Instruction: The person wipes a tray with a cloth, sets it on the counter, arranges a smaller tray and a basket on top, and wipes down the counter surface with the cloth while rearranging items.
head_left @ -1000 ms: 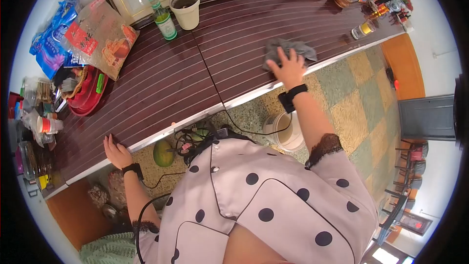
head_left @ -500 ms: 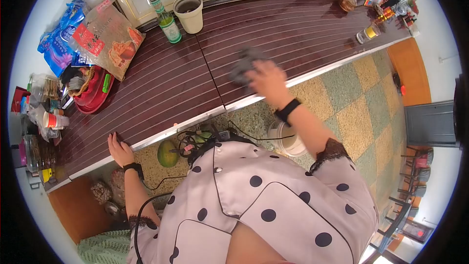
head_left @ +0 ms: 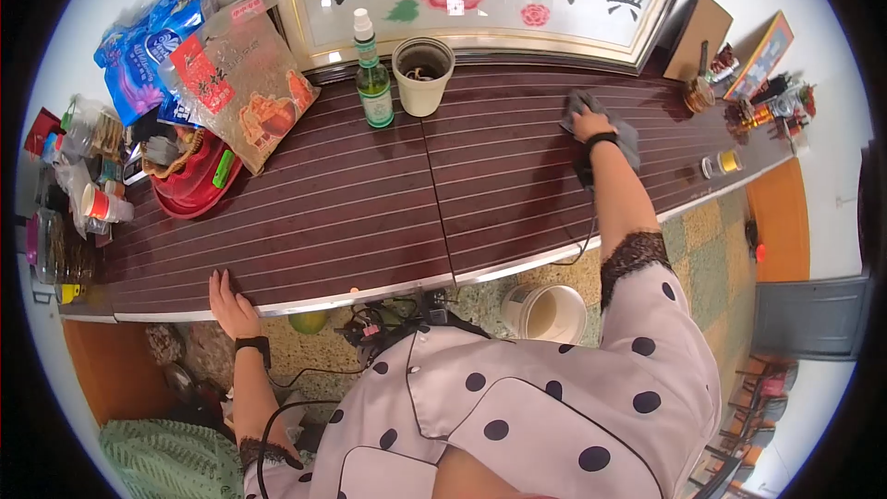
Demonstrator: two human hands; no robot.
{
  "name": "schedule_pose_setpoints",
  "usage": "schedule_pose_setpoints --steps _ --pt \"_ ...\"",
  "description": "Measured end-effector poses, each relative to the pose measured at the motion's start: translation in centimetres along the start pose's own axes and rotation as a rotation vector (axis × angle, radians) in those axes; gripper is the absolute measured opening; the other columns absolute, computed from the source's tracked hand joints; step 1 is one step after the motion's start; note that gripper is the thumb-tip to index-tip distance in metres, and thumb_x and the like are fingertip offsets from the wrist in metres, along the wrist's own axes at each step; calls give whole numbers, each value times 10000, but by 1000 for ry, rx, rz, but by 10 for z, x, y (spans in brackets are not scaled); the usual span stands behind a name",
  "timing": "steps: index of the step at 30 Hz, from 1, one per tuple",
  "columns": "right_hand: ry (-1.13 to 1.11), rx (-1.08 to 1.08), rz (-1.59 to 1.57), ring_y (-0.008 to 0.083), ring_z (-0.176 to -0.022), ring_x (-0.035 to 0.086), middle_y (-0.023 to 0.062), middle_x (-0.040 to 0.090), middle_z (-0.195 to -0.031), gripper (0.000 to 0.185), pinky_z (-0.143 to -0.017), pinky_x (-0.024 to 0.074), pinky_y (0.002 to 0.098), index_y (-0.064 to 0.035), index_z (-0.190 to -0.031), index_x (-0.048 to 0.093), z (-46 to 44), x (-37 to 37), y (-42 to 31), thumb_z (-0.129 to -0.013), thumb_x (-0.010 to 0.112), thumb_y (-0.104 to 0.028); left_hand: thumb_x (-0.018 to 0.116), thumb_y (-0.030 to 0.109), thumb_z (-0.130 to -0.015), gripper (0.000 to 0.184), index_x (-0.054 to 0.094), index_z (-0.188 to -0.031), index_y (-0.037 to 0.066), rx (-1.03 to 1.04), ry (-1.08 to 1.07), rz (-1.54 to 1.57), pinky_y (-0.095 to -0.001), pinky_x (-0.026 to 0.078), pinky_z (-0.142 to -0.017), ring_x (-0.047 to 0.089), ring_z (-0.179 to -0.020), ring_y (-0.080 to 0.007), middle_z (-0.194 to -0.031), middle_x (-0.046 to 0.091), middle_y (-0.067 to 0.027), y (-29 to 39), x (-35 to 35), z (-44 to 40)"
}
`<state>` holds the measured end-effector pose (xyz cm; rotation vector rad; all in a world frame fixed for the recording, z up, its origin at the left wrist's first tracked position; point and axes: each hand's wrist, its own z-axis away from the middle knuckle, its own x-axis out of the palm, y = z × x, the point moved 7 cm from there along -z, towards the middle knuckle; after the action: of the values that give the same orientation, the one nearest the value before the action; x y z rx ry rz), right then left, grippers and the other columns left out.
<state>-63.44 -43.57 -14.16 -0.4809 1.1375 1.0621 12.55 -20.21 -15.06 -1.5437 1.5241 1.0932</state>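
My right hand [head_left: 591, 120] reaches far across the dark striped tabletop [head_left: 351, 212] and presses on a dark grey cloth [head_left: 625, 140], its fingers bent over the bunched fabric. Part of the cloth spreads out beneath my wrist. At the table's front edge, my left hand [head_left: 233, 307] lies flat with its fingers stretched out, holding nothing. A green spray bottle [head_left: 375, 100] and a cream pot [head_left: 424, 83] stand upright at the back, left of the cloth.
A framed calligraphy picture [head_left: 480, 0] leans behind. On the left are a brown printed bag [head_left: 242, 88], a blue bag [head_left: 139, 60] and a red tray [head_left: 189, 199]. A glass [head_left: 721, 164] stands near the right front edge. Below, a white bucket [head_left: 559, 314] is on the floor.
My right hand and the cloth have moved away from the front edge, toward the back and right of the table. My left hand stays at the edge. The view has shifted.
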Motion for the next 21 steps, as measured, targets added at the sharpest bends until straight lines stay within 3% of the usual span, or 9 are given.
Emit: schedule_pose_setpoints --steps 1,3,4,6,7,12,15,18,21 --pt "92 67 -132 387 -1313 371 137 333 -1465 459 -988 367 603 -279 -1392 420 -18 3 -22 -957 377 -419 285 257 -963 459 471 -1340 74 1 1 1 -475 297 -1070 362 -1316 -348 -1422 407 -149 2 -1 -1" --pt "126 -149 9 463 -1265 380 145 374 -1426 480 -969 392 597 -244 -1371 446 -20 -6 -88 -952 384 -469 287 251 -962 456 473 -1339 74 0 -12 -6 -473 296 -1071 361 -1317 -347 -1422 407 -150 5 -4 -1" --pt "260 -141 -54 344 -1257 443 146 515 -1322 481 -936 402 558 -149 -1337 468 -15 -9 -112 -965 361 -435 319 226 -935 455 479 -1329 63 -9 -12 6 -477 297 -1066 368 -1307 -361 -1412 414 -162 6 -5 -3" --pt "290 -206 -30 320 -1202 474 93 556 -1273 425 -907 429 510 -141 -1280 529 13 -21 -160 -974 377 -395 350 201 -908 457 485 -1319 51 -21 -4 22 -481 298 -1061 375 -1297 -374 -1401 422 -174 8 -7 -4" --pt "200 -270 15 384 -1234 429 90 419 -1346 417 -920 485 521 -235 -1334 487 0 -7 -183 -968 400 -413 350 199 -908 457 485 -1318 51 -14 1 19 -480 299 -1060 375 -1298 -370 -1403 421 -171 9 -8 -4" --pt "241 -443 -22 318 -1237 419 88 428 -1331 374 -920 435 543 -324 -1310 512 78 -37 -231 -950 420 -368 355 191 -904 454 487 -1317 57 13 39 14 -478 302 -1058 379 -1298 -358 -1403 424 -160 7 -9 -3" --pt "304 -439 0 321 -1239 422 89 431 -1330 376 -919 428 555 -338 -1312 507 72 -44 -207 -951 407 -367 364 186 -897 453 492 -1315 67 5 41 -2 -475 306 -1057 382 -1297 -354 -1401 426 -153 6 -8 0" --pt "246 -142 -108 350 -1280 412 122 414 -1382 382 -970 431 514 -334 -1323 492 49 -40 -135 -962 367 -344 375 180 -891 450 496 -1313 77 -26 11 -13 -476 307 -1056 382 -1294 -356 -1401 425 -149 0 -6 -3" --pt "235 -14 -110 345 -1233 450 125 438 -1345 379 -935 474 463 -262 -1331 485 45 -21 -95 -973 376 -318 385 142 -884 443 495 -1308 80 -16 37 -1 -478 312 -1051 379 -1294 -355 -1395 430 -145 6 -9 -1"
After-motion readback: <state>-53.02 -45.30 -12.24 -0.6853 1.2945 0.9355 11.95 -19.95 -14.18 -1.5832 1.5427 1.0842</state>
